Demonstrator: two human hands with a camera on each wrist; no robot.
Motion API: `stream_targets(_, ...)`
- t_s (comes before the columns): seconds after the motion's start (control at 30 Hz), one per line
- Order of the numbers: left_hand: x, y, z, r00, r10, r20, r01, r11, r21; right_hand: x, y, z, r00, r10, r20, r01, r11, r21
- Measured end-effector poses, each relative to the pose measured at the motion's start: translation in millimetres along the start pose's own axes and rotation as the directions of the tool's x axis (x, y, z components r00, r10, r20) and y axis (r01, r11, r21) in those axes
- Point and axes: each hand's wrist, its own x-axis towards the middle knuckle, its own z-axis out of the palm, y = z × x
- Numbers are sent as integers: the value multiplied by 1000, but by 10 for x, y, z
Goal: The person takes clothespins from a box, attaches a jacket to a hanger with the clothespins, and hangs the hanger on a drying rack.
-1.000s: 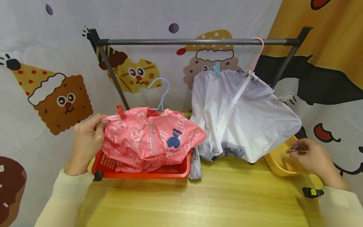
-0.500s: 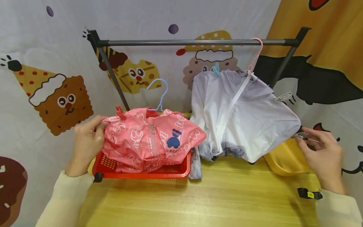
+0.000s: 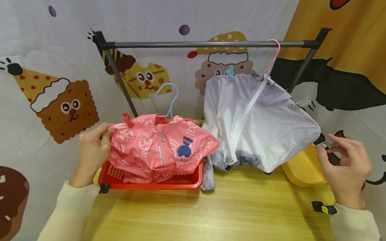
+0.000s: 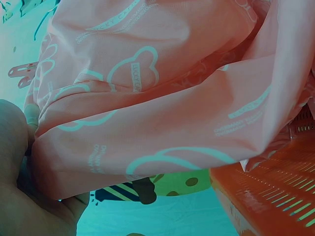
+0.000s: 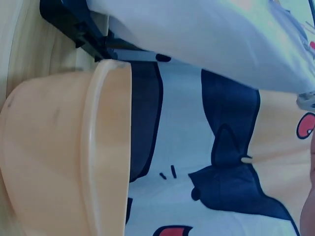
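Note:
My left hand (image 3: 91, 154) grips the sleeve end of a pink children's jacket (image 3: 144, 144) with white bear outlines; the left wrist view also shows the sleeve (image 4: 172, 132). A blue hanger (image 3: 172, 100) sticks out of its collar, its hook free of any bar. On its left shoulder sits a red clothespin (image 3: 128, 120). Thumb and fingers of my right hand (image 3: 346, 167) pinch a pale clothespin (image 3: 326, 143), beside the sleeve of a white-grey jacket (image 3: 256, 120). Only the edge of that clothespin (image 5: 306, 101) shows in the right wrist view.
A grey rod (image 3: 187, 44) carries the white-grey jacket on a pink hanger (image 3: 273, 57). That jacket bears a blue clothespin (image 3: 230, 73) and a white clothespin (image 3: 301, 103). The pink jacket lies over a red basket (image 3: 150, 186). A yellow basin (image 3: 301, 169) stands at right.
My right hand has risen from the yellow basin with the clothespin, up beside the white-grey jacket's sleeve. The left hand and pink jacket have stayed in place.

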Motion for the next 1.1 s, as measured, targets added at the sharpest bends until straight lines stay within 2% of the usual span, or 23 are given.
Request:
stream_targets(0.07,-1,-4,13,1000,4,-8,-4,1000,1,2,-39,53,999,-33,-20,34,998,43)
stream_targets(0.17,13,-11,17,1000,8,-13,-8,1000,4,-17,-62,119,997,-67,-28,69,996,57)
stream_targets(0.23,17,-14,14,1000,4,-10,-4,1000,7,-28,-69,154,997,-81,-17,82,995,59)
stream_targets(0.33,8,-20,14,1000,-4,-7,4,1000,11,-46,-80,219,996,-89,4,88,990,113)
stream_targets(0.5,-3,-14,17,1000,-14,2,14,1000,13,-75,-87,357,995,-93,38,80,960,267)
stream_targets(0.63,-2,-16,6,1000,-19,14,19,1000,9,-90,-98,478,991,-109,80,77,940,333)
stream_targets(0.77,4,-16,11,1000,-18,17,18,1000,1,-106,-91,571,979,-123,161,64,942,328)
stream_targets(0.93,19,-22,23,1000,-6,9,6,1000,-13,-124,-107,665,953,-130,275,51,960,277)
stream_targets(1.1,38,-37,32,1000,1,4,-1,1000,-22,-122,-147,849,935,-166,314,48,935,352)
